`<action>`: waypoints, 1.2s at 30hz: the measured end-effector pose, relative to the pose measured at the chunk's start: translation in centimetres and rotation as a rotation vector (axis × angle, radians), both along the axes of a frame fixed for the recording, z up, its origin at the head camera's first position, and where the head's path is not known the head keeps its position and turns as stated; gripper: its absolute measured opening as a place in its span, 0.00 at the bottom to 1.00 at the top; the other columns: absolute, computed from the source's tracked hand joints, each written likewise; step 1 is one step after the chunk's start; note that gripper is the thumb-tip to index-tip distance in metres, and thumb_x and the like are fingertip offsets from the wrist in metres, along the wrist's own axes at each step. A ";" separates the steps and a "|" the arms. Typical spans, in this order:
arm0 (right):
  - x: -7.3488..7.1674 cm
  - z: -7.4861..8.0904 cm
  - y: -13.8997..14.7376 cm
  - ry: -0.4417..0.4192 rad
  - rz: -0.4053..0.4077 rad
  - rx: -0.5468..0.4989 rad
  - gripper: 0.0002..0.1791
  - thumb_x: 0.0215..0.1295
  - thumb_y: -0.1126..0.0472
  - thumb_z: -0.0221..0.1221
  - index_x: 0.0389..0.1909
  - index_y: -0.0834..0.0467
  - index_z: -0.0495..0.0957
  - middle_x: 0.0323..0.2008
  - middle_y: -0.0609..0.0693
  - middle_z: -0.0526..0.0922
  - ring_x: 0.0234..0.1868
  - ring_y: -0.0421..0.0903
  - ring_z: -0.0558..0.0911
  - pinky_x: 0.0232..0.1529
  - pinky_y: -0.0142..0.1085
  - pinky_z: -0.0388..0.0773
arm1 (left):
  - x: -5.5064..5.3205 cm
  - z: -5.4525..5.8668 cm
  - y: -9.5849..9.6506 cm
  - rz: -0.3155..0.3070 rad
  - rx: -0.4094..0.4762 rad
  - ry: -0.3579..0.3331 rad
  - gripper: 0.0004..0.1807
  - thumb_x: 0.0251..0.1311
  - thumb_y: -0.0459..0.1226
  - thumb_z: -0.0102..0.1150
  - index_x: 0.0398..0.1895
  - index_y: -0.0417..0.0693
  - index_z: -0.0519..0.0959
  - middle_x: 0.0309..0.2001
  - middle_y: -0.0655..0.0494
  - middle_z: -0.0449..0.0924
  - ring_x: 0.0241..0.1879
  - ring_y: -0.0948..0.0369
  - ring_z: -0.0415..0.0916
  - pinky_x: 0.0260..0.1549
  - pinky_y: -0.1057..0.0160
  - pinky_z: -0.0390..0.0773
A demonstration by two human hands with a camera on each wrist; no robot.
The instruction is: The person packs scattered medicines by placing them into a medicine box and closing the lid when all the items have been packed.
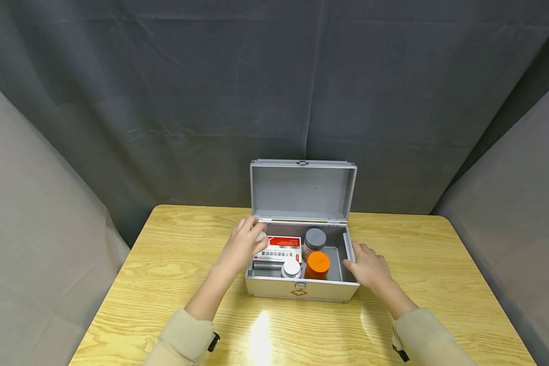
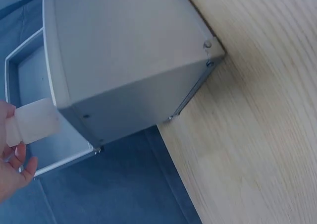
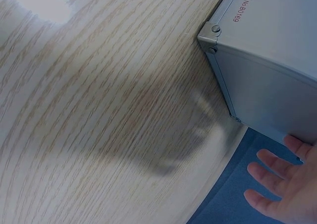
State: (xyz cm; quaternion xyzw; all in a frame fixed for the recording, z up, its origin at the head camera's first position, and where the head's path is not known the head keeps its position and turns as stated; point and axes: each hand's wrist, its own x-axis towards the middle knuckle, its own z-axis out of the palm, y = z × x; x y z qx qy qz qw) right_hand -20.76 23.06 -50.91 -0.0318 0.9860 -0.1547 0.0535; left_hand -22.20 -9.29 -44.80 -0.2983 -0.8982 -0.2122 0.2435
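My left hand (image 1: 245, 241) is over the left end of a silver first-aid box (image 1: 274, 288) whose lid stands up. Its fingers and thumb hold a small white bottle (image 2: 37, 121), mostly hidden behind them in the head view. Inside are a red-and-white medicine box (image 1: 281, 249), a white-capped bottle (image 1: 291, 268), an orange-capped bottle (image 1: 317, 264) and a grey-capped bottle (image 1: 314, 239). At the right wall, my right hand (image 1: 369, 265) has its thumb by the rim. Its other fingers (image 3: 270, 177) extend outside, loosely spread.
The first-aid box stands near the back edge of a wood-grain table (image 1: 174, 254). Its raised lid (image 1: 302, 190) leans before a dark grey curtain (image 1: 210, 101). Pale cloth walls (image 1: 41, 203) rise at both sides.
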 end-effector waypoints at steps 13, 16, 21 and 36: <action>0.0 0.0 0.0 0.003 0.005 -0.001 0.37 0.62 0.46 0.47 0.65 0.68 0.54 0.59 0.70 0.63 0.58 0.68 0.63 0.53 0.64 0.58 | 0.1 -2.0 1.3 -0.109 -0.148 -0.046 0.09 0.52 0.37 0.60 0.37 0.45 0.77 0.33 0.58 0.66 0.32 0.61 0.64 0.34 0.64 0.70; 0.0 0.0 0.0 0.001 0.004 -0.001 0.37 0.62 0.47 0.47 0.65 0.67 0.55 0.59 0.70 0.63 0.58 0.68 0.64 0.53 0.64 0.58 | 0.2 -2.4 1.5 -0.120 -0.181 -0.073 0.10 0.53 0.37 0.60 0.38 0.46 0.77 0.34 0.58 0.67 0.33 0.62 0.64 0.34 0.64 0.71; 0.2 0.2 -0.1 -0.002 -0.002 -0.006 0.37 0.62 0.47 0.47 0.65 0.68 0.55 0.59 0.70 0.63 0.59 0.68 0.63 0.53 0.64 0.58 | 0.1 -3.0 1.7 -0.139 -0.244 -0.116 0.11 0.54 0.39 0.60 0.40 0.47 0.77 0.35 0.58 0.68 0.34 0.62 0.64 0.36 0.63 0.71; 0.1 0.2 -0.1 0.006 0.000 -0.015 0.37 0.61 0.47 0.47 0.64 0.68 0.55 0.58 0.70 0.64 0.58 0.67 0.64 0.52 0.64 0.59 | 0.1 -3.8 1.7 -0.194 -0.400 -0.190 0.09 0.52 0.42 0.62 0.36 0.50 0.78 0.36 0.58 0.71 0.41 0.59 0.69 0.46 0.61 0.70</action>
